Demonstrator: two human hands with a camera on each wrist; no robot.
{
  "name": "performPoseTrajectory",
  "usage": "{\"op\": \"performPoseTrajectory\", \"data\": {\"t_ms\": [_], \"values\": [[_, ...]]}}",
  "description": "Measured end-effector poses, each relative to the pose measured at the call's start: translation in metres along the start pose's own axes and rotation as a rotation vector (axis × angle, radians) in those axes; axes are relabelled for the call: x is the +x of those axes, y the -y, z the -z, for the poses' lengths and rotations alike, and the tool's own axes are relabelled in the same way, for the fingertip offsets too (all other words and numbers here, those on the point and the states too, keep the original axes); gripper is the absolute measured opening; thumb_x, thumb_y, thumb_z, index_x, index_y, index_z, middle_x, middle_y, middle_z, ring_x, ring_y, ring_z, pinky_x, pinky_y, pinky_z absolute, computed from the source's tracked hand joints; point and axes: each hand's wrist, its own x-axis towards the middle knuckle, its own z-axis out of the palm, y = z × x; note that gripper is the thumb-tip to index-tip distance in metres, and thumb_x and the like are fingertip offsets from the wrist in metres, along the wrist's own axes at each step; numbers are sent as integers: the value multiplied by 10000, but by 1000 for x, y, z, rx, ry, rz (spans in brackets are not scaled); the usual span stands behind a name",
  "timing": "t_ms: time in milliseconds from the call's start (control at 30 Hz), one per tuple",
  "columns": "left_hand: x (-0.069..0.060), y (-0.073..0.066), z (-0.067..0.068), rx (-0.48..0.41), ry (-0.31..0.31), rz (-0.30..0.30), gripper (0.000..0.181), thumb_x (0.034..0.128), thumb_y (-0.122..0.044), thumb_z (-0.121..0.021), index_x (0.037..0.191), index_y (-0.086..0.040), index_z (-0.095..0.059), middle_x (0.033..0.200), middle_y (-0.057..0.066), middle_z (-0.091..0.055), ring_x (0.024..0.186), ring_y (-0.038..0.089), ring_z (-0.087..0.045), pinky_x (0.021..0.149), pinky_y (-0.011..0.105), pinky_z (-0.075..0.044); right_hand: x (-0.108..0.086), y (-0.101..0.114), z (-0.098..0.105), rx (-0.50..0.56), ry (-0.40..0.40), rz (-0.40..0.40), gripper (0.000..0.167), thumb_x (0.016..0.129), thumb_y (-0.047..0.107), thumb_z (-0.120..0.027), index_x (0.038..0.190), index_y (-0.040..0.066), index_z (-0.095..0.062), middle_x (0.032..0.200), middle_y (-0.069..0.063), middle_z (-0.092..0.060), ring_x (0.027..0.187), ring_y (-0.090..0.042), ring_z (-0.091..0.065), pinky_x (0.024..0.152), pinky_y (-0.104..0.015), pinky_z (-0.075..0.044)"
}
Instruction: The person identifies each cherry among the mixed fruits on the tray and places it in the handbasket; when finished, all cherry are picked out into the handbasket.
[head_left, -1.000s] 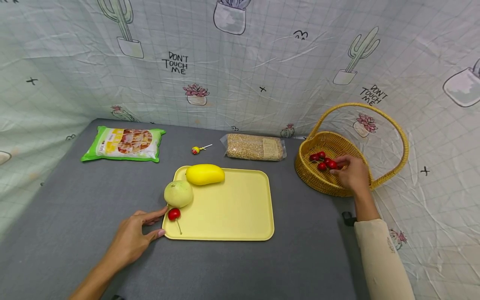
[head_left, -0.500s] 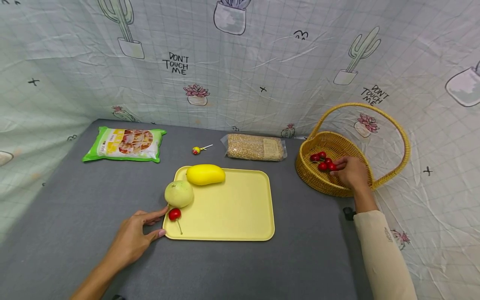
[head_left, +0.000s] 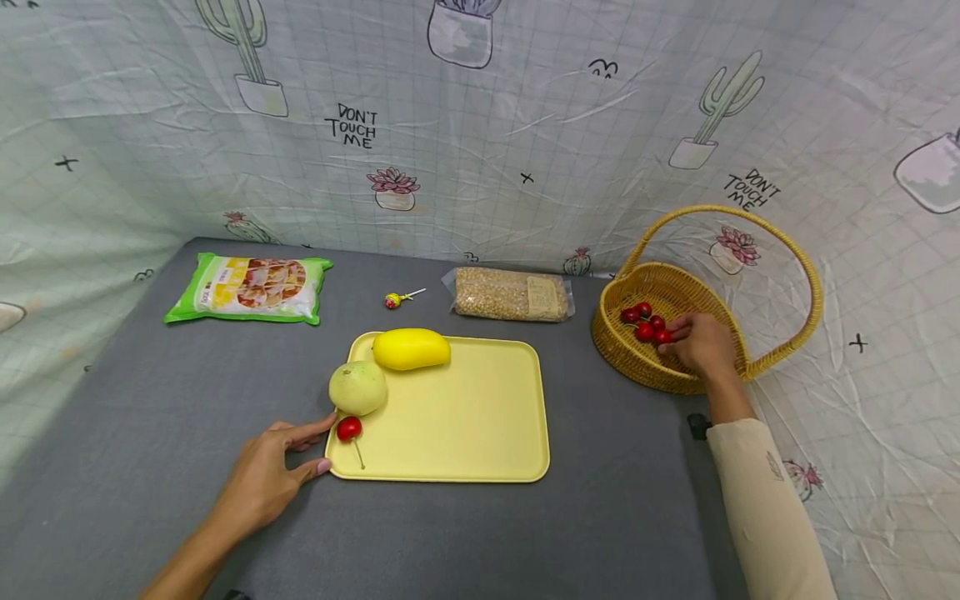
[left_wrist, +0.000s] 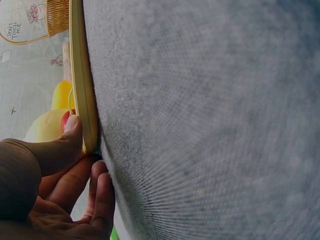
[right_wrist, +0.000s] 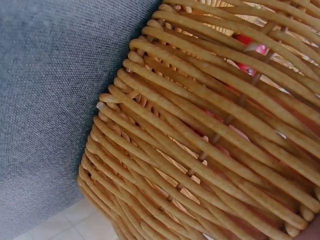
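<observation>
At the tray's left edge, my left hand (head_left: 262,479) holds the rim of a yellow tray (head_left: 465,417) between thumb and fingers; the left wrist view shows the thumb (left_wrist: 67,142) on the rim. On the tray lie a red cherry (head_left: 348,429) with its stem, a pale green round fruit (head_left: 357,388) and a yellow mango (head_left: 411,349). Inside a wicker basket (head_left: 637,367), my right hand (head_left: 705,343) pinches a red cherry (head_left: 663,337) beside several other cherries (head_left: 643,332). Woven basket wall (right_wrist: 200,120) mostly hides this hand in the right wrist view.
Behind the tray lie a green-edged food bag (head_left: 251,289), a lollipop (head_left: 401,297) and a clear pack of beige grains or beans (head_left: 512,294). The basket's tall handle (head_left: 813,292) arches up at the right. A patterned cloth (head_left: 480,150) hangs behind the grey table (head_left: 465,542).
The cherry at my right fingertips has shifted very slightly toward me within the basket. My left hand and the tray have stayed in place.
</observation>
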Motion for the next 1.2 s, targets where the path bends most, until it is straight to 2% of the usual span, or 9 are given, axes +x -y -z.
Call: {"op": "performPoseTrajectory", "data": {"t_ms": [233, 300, 467, 633, 767, 867, 967, 1100, 1200], "values": [[0, -2, 1, 5, 10, 10, 643, 802, -126, -930, 1407, -157, -712, 1181, 54, -783, 1017, 247, -719, 850, 404, -583, -8, 1, -2, 30, -75, 56, 354, 887, 198, -879, 1160, 11, -753, 1149, -250, -775, 1045, -437, -702, 979, -602, -497], [0, -2, 2, 0, 11, 10, 643, 801, -130, -932, 1405, -156, -714, 1173, 60, -785, 1011, 253, -718, 846, 415, -584, -11, 2, -2, 41, -99, 69, 356, 894, 197, -878, 1171, 13, -752, 1162, -254, -771, 1046, -435, -694, 959, -588, -503], [0, -3, 2, -3, 15, 12, 639, 804, -128, -929, 1405, -151, -713, 1189, 68, -778, 1011, 254, -717, 839, 406, -585, -19, 11, 0, 90, -172, 94, 341, 907, 196, -872, 1189, 43, -756, 1137, -238, -759, 887, -342, -614, 739, -423, -477], [1, -2, 2, 0, 12, 7, 637, 803, -117, -928, 1403, -147, -714, 1182, 64, -780, 1013, 252, -721, 839, 396, -584, -32, 26, 2, 147, -263, 163, 319, 920, 231, -865, 1188, 85, -774, 1139, -171, -775, 882, -232, -598, 699, -275, -430], [1, -2, 2, 0, 12, 6, 637, 803, -116, -927, 1403, -147, -714, 1172, 60, -783, 1013, 252, -724, 844, 401, -585, -43, 45, 1, 192, -352, 225, 299, 897, 245, -886, 1142, 103, -791, 1075, -137, -764, 873, -213, -565, 695, -235, -384], [1, -2, 2, 1, 12, 7, 639, 803, -120, -928, 1404, -147, -713, 1174, 56, -786, 1013, 252, -722, 845, 401, -585, -50, 59, -1, 245, -408, 290, 284, 865, 212, -912, 1107, 108, -806, 984, -121, -732, 853, -199, -546, 684, -219, -375], [0, -2, 2, 0, 8, 5, 641, 799, -124, -932, 1402, -151, -715, 1178, 57, -789, 1009, 258, -724, 845, 412, -586, -57, 73, -3, 298, -442, 373, 277, 833, 166, -934, 1076, 109, -814, 928, -92, -709, 818, -123, -525, 652, -164, -382], [-1, -2, 2, -6, 2, 0, 640, 791, -129, -937, 1394, -153, -721, 1178, 60, -790, 1006, 268, -725, 844, 429, -587, -67, 92, -8, 356, -453, 503, 287, 796, 78, -946, 1051, 93, -815, 934, -77, -735, 810, -31, -515, 642, -116, -407], [-1, -2, 2, -7, 3, 4, 640, 793, -125, -936, 1395, -154, -720, 1162, 58, -789, 1007, 264, -726, 848, 427, -589, -74, 105, -12, 378, -442, 585, 300, 782, 43, -945, 1048, 92, -816, 952, -93, -758, 816, -56, -523, 653, -150, -419]]}}
